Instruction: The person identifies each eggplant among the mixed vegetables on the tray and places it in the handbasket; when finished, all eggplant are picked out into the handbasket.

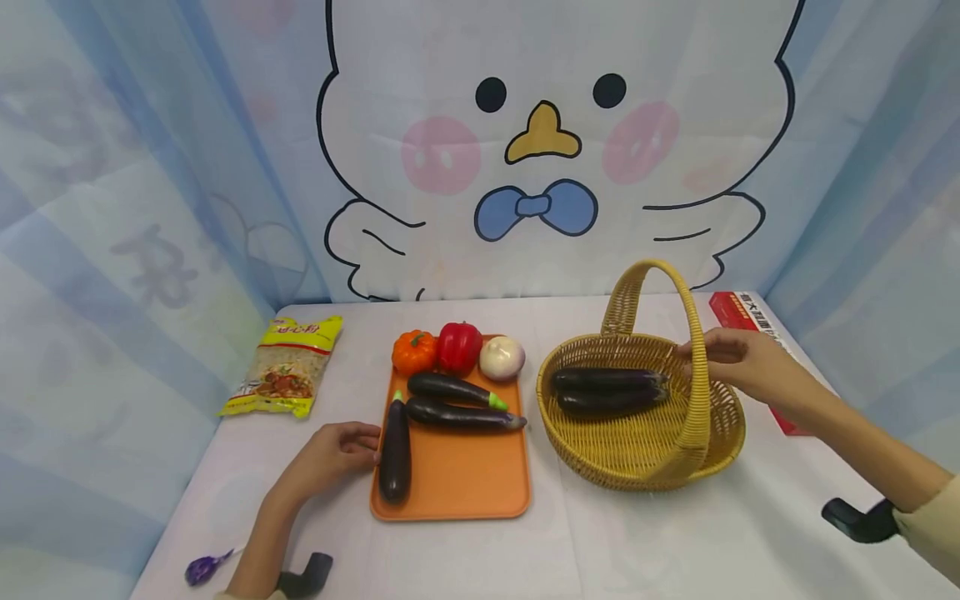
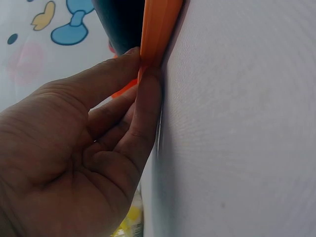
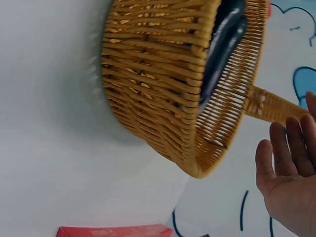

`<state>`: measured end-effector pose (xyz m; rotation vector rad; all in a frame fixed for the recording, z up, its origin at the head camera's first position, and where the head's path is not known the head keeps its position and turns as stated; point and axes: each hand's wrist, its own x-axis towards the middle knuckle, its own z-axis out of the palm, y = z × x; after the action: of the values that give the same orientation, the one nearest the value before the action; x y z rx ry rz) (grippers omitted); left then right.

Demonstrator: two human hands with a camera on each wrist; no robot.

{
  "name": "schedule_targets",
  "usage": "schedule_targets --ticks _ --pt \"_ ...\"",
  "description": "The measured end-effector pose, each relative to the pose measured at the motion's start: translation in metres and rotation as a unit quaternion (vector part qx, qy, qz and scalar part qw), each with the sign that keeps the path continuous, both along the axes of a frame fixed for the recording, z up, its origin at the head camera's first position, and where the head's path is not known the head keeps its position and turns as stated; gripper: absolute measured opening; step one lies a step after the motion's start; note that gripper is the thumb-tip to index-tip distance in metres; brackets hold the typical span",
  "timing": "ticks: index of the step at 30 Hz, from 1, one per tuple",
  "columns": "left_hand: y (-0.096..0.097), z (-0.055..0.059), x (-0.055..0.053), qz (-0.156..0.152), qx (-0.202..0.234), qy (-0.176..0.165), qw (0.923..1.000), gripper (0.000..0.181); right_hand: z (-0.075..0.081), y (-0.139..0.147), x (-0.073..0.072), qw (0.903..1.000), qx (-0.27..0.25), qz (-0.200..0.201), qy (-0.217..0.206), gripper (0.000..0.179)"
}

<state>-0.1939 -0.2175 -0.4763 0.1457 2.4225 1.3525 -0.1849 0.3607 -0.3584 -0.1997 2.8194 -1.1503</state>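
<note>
My left hand [image 1: 333,454] pinches the tray [image 1: 472,479]; my right hand [image 1: 750,358], fingers loosely spread, is by the basket handle [image 1: 701,392]. Eggplants [image 1: 395,458] look firm, slippery; I'd grip mid-body.

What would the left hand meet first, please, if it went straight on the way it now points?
The left hand pinches the orange tray; just beyond its rim would probably come the eggplant along its left edge.

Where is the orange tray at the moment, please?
In the head view, the orange tray lies on the table just left of the wicker basket, with the left hand pinching its left edge.
</note>
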Motion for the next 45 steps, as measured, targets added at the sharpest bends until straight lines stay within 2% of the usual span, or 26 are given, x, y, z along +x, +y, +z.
schedule_targets --ticks 7,9,14,19,21,27,28,30,32,34,35,36,37,39,43,45 --pt "0.0 0.001 0.001 0.007 -0.004 -0.001 1.0 0.044 0.012 0.015 0.037 0.9968 -0.066 0.005 0.045 0.031" --pt "-0.001 0.0 0.001 0.011 -0.007 -0.001 0.9999 0.044 0.017 0.013 0.047 0.9955 -0.082 -0.004 0.049 0.032" --pt "-0.002 -0.001 0.003 0.019 -0.008 0.0 0.9998 0.044 0.031 0.008 0.073 0.9944 -0.083 -0.036 0.054 0.032" --pt "-0.001 -0.002 0.003 0.014 0.001 -0.003 0.9999 0.045 0.036 0.01 0.097 0.9909 -0.105 -0.033 0.077 0.035" --pt "0.0 -0.001 0.003 0.011 0.003 -0.003 0.9999 0.045 0.036 0.01 0.107 0.9887 -0.11 -0.026 0.099 0.038" --pt "0.001 0.0 0.001 0.014 0.001 -0.001 0.9999 0.044 0.034 0.0 0.133 0.9736 -0.154 0.048 0.161 0.048" --pt "0.001 0.0 0.001 0.015 -0.002 -0.002 0.9999 0.044 0.034 -0.004 0.137 0.9735 -0.146 0.052 0.168 0.049" --pt "0.0 -0.001 0.002 0.016 -0.007 -0.004 0.9998 0.044 0.035 -0.013 0.143 0.9686 -0.161 0.074 0.175 0.049" --pt "-0.001 -0.002 0.003 0.016 -0.012 -0.006 0.9998 0.045 0.036 -0.024 0.148 0.9687 -0.146 0.085 0.182 0.052" --pt "-0.001 -0.002 0.004 0.016 -0.014 -0.01 0.9997 0.044 0.035 -0.034 0.153 0.9643 -0.152 0.101 0.191 0.055" --pt "-0.001 -0.002 0.004 0.016 -0.012 -0.01 0.9998 0.044 0.035 -0.038 0.153 0.956 -0.181 0.123 0.195 0.056" --pt "0.0 -0.002 0.004 0.016 -0.01 -0.01 0.9998 0.043 0.035 -0.044 0.155 0.9548 -0.178 0.129 0.2 0.058" --pt "0.0 -0.002 0.004 0.017 -0.009 -0.012 0.9997 0.043 0.036 -0.051 0.157 0.9586 -0.159 0.12 0.203 0.06" --pt "0.002 0.0 0.003 0.018 -0.007 -0.01 0.9998 0.042 0.036 -0.064 0.157 0.9564 -0.165 0.124 0.207 0.061" --pt "0.003 0.001 0.002 0.023 -0.009 -0.01 0.9996 0.041 0.04 -0.095 0.156 0.9729 -0.105 0.087 0.187 0.06" --pt "0.003 0.0 0.002 0.024 -0.01 -0.009 0.9996 0.041 0.041 -0.108 0.153 0.9725 -0.121 0.099 0.172 0.058"
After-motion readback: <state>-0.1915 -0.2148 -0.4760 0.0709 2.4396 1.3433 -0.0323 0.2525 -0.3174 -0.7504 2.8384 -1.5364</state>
